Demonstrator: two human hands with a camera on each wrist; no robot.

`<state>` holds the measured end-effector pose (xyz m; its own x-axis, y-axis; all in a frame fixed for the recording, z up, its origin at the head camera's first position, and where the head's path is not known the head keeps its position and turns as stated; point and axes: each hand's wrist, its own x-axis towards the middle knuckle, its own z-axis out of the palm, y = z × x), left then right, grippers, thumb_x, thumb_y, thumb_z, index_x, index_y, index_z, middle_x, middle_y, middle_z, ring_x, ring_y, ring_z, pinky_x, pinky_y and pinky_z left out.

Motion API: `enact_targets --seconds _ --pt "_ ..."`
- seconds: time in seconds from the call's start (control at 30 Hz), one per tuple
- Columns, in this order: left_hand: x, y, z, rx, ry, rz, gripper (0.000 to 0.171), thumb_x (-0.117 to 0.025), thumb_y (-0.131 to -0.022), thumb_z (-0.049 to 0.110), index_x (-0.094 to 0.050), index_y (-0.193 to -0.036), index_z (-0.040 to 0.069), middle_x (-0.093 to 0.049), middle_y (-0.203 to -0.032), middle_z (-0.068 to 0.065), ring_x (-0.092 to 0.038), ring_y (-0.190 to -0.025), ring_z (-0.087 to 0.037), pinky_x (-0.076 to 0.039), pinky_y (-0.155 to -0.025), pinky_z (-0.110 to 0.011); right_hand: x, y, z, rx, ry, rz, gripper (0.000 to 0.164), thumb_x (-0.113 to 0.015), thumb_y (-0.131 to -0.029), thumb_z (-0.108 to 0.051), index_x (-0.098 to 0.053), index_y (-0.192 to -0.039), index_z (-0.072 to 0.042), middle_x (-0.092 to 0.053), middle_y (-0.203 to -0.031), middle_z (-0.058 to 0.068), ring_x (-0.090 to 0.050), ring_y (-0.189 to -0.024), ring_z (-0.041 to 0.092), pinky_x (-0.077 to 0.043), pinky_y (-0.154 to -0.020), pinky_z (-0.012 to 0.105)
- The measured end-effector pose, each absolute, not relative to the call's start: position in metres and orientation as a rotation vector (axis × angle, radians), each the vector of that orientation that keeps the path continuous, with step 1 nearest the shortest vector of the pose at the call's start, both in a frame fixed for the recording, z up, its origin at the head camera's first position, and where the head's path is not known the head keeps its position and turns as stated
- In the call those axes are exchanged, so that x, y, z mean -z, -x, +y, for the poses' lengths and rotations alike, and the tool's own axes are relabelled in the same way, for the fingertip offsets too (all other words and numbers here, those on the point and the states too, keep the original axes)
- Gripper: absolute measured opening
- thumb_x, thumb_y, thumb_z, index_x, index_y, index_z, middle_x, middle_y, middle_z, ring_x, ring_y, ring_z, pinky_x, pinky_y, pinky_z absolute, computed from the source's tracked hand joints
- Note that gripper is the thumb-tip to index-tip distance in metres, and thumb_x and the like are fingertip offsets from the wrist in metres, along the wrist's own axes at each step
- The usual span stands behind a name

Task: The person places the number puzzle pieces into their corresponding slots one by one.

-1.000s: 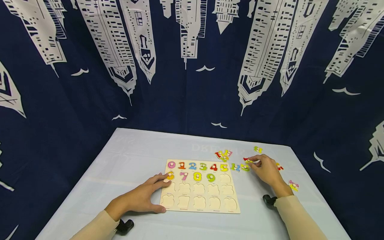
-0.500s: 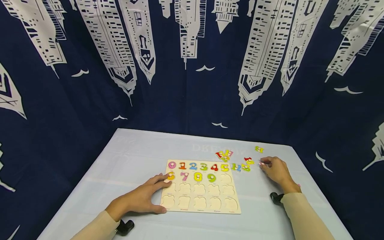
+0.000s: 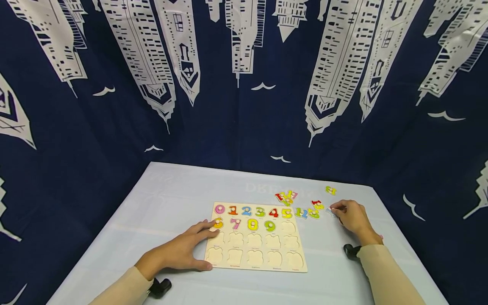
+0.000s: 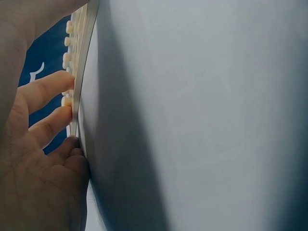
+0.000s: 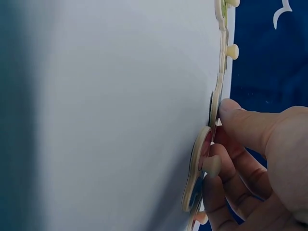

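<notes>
A wooden number puzzle board [image 3: 263, 267] lies on the table, with pieces 0 to 9 seated in its upper rows and bare recesses below. My left hand [image 3: 179, 250] rests on the board's left edge, fingertips near the yellow 6 [image 3: 218, 223] and thumb at the lower corner. The left wrist view shows fingers [image 4: 48, 91] spread along that edge. Right of the board, my right hand [image 3: 352, 218] pinches a small, mostly hidden blue number piece [image 3: 330, 212]. In the right wrist view its thumb [image 5: 236, 113] meets a piece's edge, beside a knobbed red and blue piece [image 5: 195, 163].
Several loose pieces overlap in a pile [image 3: 286, 197] behind the board. A blue 12 [image 3: 301, 212], a green piece [image 3: 314, 213] and a red and yellow piece [image 3: 317, 205] lie beside its right corner. Farther back is a yellow-green 13 [image 3: 330, 190]. A dark patterned cloth [image 3: 236, 127] hangs behind the table.
My right hand has left the red and yellow piece on the table, moved right and taken hold of another piece. My left hand stays on the board.
</notes>
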<state>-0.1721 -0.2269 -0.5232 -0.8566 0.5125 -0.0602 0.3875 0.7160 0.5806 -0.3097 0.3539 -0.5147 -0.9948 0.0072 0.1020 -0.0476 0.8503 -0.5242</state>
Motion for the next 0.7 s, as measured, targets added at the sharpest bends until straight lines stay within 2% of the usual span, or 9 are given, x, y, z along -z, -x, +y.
enact_targets --seconds 0.13,0.43,0.7 --pt "0.523 0.172 -0.227 -0.839 -0.727 2.712 0.099 -0.099 -0.089 0.057 -0.058 -0.172 0.023 -0.038 -0.189 -0.004 -0.029 -0.181 -0.043 -0.041 -0.138 -0.073 0.518 0.31 0.353 -0.83 -0.042 -2.921 0.017 -0.078 -0.112 -0.014 -0.086 -0.119 -0.002 -0.077 -0.088 0.007 -0.066 -0.079 0.02 -0.051 -0.066 0.028" --pt "0.524 0.172 -0.228 -0.841 -0.718 2.704 0.1 -0.099 -0.089 0.058 -0.057 -0.173 0.023 -0.037 -0.19 -0.004 -0.028 -0.181 -0.043 -0.04 -0.138 -0.075 0.517 0.307 0.345 -0.804 -0.046 -2.896 0.015 -0.081 -0.111 -0.017 -0.087 -0.118 -0.005 -0.079 -0.108 0.016 -0.066 -0.093 0.026 -0.049 -0.077 0.033" --pt "0.521 0.172 -0.226 -0.851 -0.72 2.699 0.1 -0.099 -0.089 0.056 -0.057 -0.172 0.021 -0.037 -0.19 -0.006 -0.028 -0.181 -0.044 -0.039 -0.138 -0.075 0.511 0.302 0.336 -0.81 -0.057 -2.901 0.016 -0.082 -0.11 -0.018 -0.086 -0.118 -0.005 -0.076 -0.111 0.018 -0.067 -0.095 0.028 -0.05 -0.078 0.033"
